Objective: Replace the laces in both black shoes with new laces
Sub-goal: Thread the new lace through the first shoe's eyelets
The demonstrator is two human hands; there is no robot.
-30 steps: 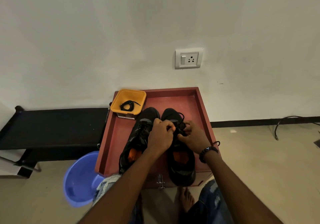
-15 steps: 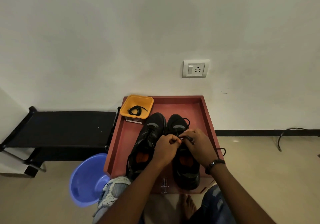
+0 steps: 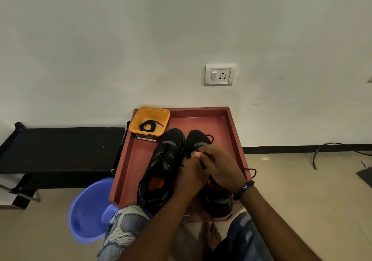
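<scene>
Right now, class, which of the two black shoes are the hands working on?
The right-hand shoe: both the left hand and right hand pinch its lace over its front. The left-hand shoe lies untouched beside it.

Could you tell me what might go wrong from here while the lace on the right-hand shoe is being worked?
Both hands, left hand and right hand, crowd over the right shoe, hiding the eyelets, so one may be missed. The lace end trailing over the tray rim could snag there.
</scene>
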